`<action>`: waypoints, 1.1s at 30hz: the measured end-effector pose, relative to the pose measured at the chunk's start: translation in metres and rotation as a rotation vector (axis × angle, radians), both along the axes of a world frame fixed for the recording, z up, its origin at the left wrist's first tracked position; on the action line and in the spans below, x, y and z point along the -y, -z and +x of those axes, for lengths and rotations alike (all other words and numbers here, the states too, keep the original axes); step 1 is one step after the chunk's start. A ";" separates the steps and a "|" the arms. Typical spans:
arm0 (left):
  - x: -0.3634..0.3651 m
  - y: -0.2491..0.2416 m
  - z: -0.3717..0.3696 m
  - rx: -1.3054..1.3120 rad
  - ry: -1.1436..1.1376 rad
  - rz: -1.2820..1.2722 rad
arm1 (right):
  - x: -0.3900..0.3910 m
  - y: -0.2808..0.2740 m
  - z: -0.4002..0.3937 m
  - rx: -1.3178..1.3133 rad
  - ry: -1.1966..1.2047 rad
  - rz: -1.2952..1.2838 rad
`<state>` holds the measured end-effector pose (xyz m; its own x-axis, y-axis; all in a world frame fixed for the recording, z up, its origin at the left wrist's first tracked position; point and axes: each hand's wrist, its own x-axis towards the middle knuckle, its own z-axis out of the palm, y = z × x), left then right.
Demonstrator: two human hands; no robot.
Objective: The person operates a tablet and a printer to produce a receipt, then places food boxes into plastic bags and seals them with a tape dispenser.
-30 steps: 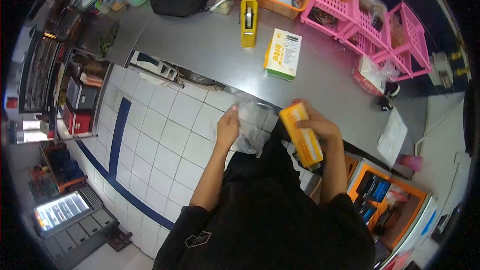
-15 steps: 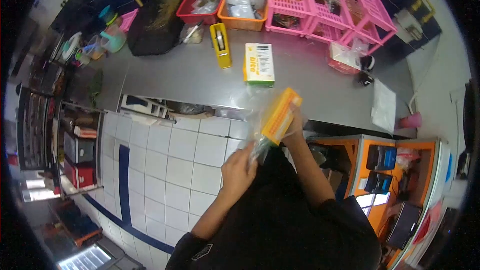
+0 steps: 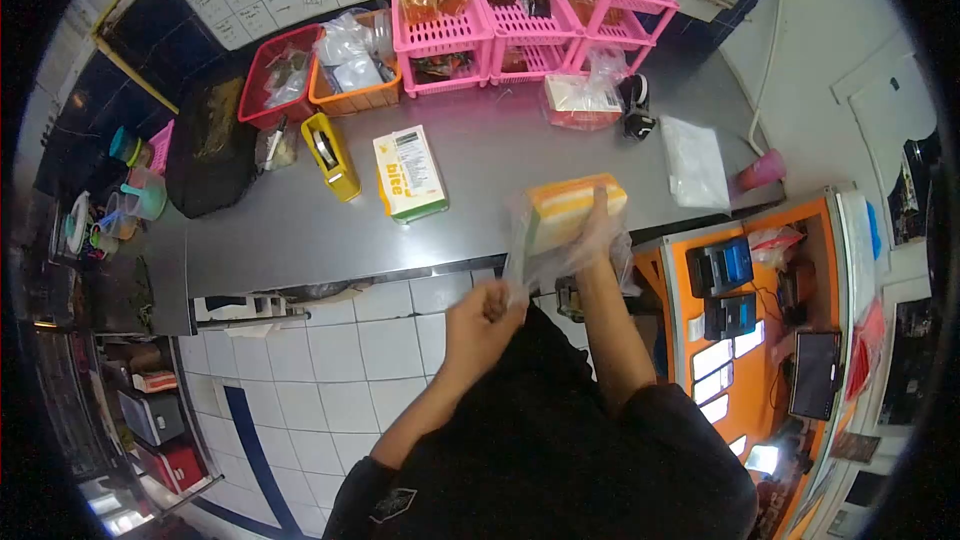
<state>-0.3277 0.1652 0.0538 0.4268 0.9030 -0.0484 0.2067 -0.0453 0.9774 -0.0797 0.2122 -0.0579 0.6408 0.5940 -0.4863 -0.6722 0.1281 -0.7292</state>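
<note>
A yellow-and-orange box (image 3: 570, 198) is held over the front edge of the metal counter by my right hand (image 3: 597, 232), its thumb lying along the box's side. Thin clear plastic bag (image 3: 517, 250) film hangs around the box and over part of that hand. Lower and to the left, my left hand (image 3: 483, 328) has its fingers closed on the bag's edge. Another box (image 3: 410, 172), white with yellow and green and marked "bite", stands on the counter just beyond. Left of it lies a yellow tape dispenser (image 3: 331, 158).
Along the back of the counter (image 3: 300, 240) are a red basket (image 3: 250, 90), an orange basket (image 3: 350, 100) and pink racks (image 3: 445, 50) with packets. White plastic sheets (image 3: 695, 165) lie at the right, beside a pink cup (image 3: 762, 170). An orange cabinet (image 3: 670, 285) stands near my right arm.
My right hand has turned the box from steeply slanted to nearly level. My left hand has come away from the box's lower end, drawing the bag film. The view has swung rightward.
</note>
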 end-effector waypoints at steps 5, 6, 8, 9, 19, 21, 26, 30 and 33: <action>-0.099 0.026 0.033 0.438 -0.414 -0.285 | -0.026 0.016 0.015 0.133 -0.261 0.004; -0.118 0.032 0.026 0.408 -0.501 -0.283 | -0.019 0.005 0.018 0.558 -0.401 -0.084; -0.165 0.065 0.010 0.216 -0.671 -0.155 | -0.007 -0.025 0.029 0.954 -0.542 -0.165; -0.191 0.087 0.002 0.020 -0.728 -0.035 | -0.002 -0.047 0.036 1.168 -0.643 -0.195; -0.310 0.096 0.045 -1.360 -0.371 -0.278 | -0.025 -0.122 0.091 0.899 -0.942 -0.746; -0.315 0.092 0.045 -1.296 -0.375 -0.265 | -0.020 -0.115 0.097 0.737 -0.943 -0.594; -0.304 0.108 0.025 -1.253 -0.308 -0.008 | 0.002 -0.099 0.071 1.712 -0.858 -0.490; -0.291 0.056 0.021 -0.946 -0.324 0.267 | 0.000 -0.072 0.066 1.868 -0.826 -0.641; -0.276 -0.019 0.035 -0.457 -0.226 0.438 | -0.016 -0.074 0.077 1.469 -0.715 -0.420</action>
<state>-0.2931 0.4413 0.0730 0.2488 0.9451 0.2118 0.6463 -0.3249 0.6904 -0.0026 0.2279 0.0163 0.3418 0.9386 0.0461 0.7250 -0.2322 -0.6484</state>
